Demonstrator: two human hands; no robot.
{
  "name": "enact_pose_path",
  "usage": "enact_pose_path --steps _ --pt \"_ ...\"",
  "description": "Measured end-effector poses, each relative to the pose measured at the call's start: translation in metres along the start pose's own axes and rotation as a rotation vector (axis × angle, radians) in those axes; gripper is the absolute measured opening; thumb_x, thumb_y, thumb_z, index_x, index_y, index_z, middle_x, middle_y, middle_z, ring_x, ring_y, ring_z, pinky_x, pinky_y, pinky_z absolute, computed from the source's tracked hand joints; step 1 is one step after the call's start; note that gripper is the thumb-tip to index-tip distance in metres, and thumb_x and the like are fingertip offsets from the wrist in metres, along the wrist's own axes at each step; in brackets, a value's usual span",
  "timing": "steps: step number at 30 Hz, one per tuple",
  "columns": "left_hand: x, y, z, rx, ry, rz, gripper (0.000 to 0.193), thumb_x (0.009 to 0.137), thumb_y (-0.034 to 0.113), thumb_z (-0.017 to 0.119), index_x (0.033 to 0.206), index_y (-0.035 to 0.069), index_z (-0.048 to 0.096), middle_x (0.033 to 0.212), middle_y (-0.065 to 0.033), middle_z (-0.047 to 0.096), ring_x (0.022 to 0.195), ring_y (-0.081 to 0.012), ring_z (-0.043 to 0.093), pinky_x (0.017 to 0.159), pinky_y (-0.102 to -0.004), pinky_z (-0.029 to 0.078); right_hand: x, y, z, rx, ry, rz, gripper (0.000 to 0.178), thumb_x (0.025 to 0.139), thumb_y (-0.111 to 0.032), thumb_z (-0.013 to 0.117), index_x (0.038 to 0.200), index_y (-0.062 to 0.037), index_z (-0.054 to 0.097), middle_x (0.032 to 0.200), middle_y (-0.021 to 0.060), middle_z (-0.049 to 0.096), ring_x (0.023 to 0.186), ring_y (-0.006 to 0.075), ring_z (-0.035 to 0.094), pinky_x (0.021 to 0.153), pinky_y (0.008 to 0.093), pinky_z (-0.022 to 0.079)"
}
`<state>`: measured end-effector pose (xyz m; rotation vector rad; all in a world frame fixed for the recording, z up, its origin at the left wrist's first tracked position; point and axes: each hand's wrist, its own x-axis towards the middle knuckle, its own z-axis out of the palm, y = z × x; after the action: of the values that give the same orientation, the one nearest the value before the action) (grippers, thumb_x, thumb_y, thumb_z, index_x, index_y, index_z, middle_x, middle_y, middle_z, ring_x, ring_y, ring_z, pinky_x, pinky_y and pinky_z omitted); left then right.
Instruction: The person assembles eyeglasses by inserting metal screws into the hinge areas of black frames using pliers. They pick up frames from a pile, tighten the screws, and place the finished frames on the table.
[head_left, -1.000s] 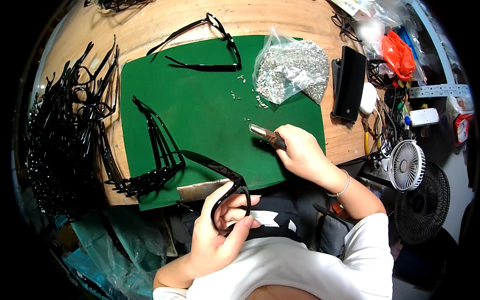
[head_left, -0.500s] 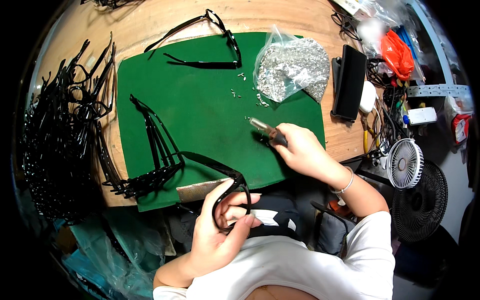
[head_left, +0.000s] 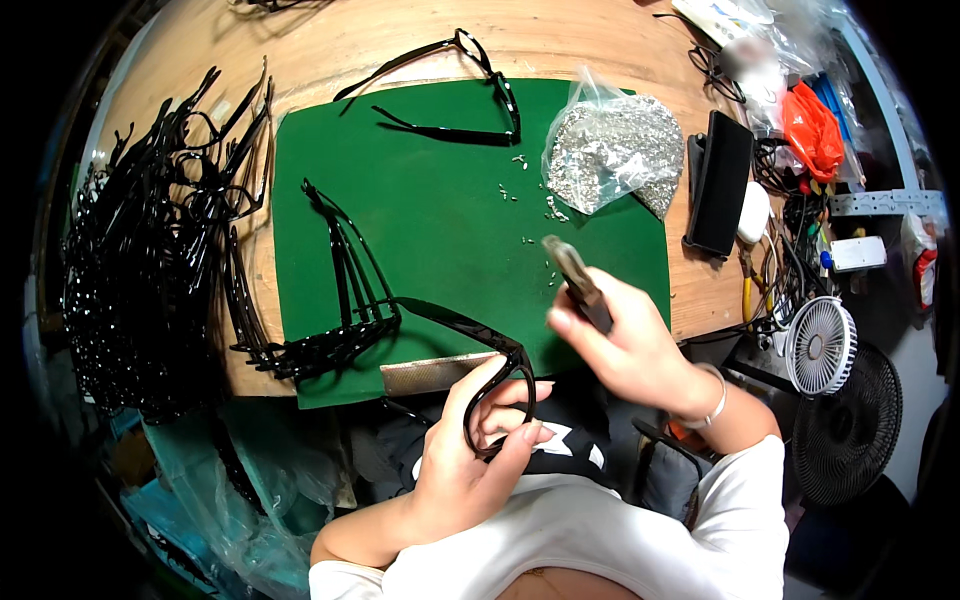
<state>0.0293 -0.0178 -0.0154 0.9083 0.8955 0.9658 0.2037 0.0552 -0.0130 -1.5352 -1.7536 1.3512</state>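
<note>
I am looking down over a wooden workbench (head_left: 300, 50) covered by a green mat (head_left: 420, 200). My left hand (head_left: 460, 470) is curling its fingers and thumb around the rim of a black eyeglass frame (head_left: 500, 385), holding it just off the near edge of the mat, close to my chest. My right hand (head_left: 630, 350) is closing in a fist-like grip around a small hand tool (head_left: 575, 275), whose metal tip is pointing up and to the left, away from me.

The tool is sitting up and to the right of the frame, near it but apart from it. The tool's long axis is running diagonally toward the far left, while the frame's lens opening is standing roughly upright in the left hand. The right hand is nearer to the loose small metal parts (head_left: 540, 245) scattered on the mat, and to the clear bag of parts (head_left: 610, 150) beyond them.

A flat metal file (head_left: 435, 372) is lying along the mat's near edge, just left of the frame. A finished pair of glasses (head_left: 450, 85) is resting at the far edge, and a heap of black frames (head_left: 140, 270) is filling the left side.

I cannot tell what kind of tip the tool has, and its handle is hiding inside my fist. The frame's lower part is hiding behind my left fingers.
</note>
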Motion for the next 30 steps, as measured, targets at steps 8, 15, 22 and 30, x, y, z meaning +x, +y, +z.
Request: enact_pose_path --steps 8,15,22,30 --pt "0.005 -0.002 0.010 0.174 0.039 0.014 0.056 0.077 -0.016 0.047 0.125 0.000 0.024 0.109 -0.0189 0.048 0.082 -0.0168 0.059 0.073 -0.0266 0.050 -0.013 -0.020 0.029 0.730 0.055 0.069 0.014 0.086 -0.014 0.055 0.086 -0.0017 0.049 0.072 -0.0008 0.051 0.065 0.0045 0.047 0.058 0.0202 0.041" --pt "0.007 0.019 0.001 -0.205 -0.053 -0.223 0.054 0.078 -0.012 0.048 0.125 0.001 0.025 0.104 -0.0188 0.051 0.073 -0.0185 0.061 0.069 -0.0279 0.051 -0.005 -0.031 0.005 0.917 -0.281 0.394 0.017 0.085 -0.019 0.057 0.085 -0.0034 0.049 0.070 -0.0012 0.049 0.061 0.0045 0.045 0.055 0.0187 0.040" --pt "0.012 0.028 -0.007 -0.437 -0.137 -0.351 0.055 0.079 -0.010 0.047 0.127 0.003 0.024 0.106 -0.0160 0.050 0.077 -0.0150 0.060 0.069 -0.0259 0.050 -0.006 -0.022 0.007 0.923 -0.297 0.418 0.023 0.084 -0.027 0.058 0.082 -0.0073 0.048 0.066 -0.0024 0.048 0.051 0.0026 0.043 0.041 0.0157 0.030" --pt "0.008 0.020 -0.014 -0.359 -0.168 -0.321 0.058 0.080 -0.011 0.046 0.129 0.003 0.020 0.106 -0.0155 0.049 0.079 -0.0134 0.059 0.071 -0.0254 0.049 0.000 -0.037 0.000 0.840 -0.355 0.426 0.018 0.086 -0.019 0.055 0.086 -0.0034 0.046 0.070 0.0006 0.049 0.058 0.0069 0.047 0.053 0.0203 0.038"
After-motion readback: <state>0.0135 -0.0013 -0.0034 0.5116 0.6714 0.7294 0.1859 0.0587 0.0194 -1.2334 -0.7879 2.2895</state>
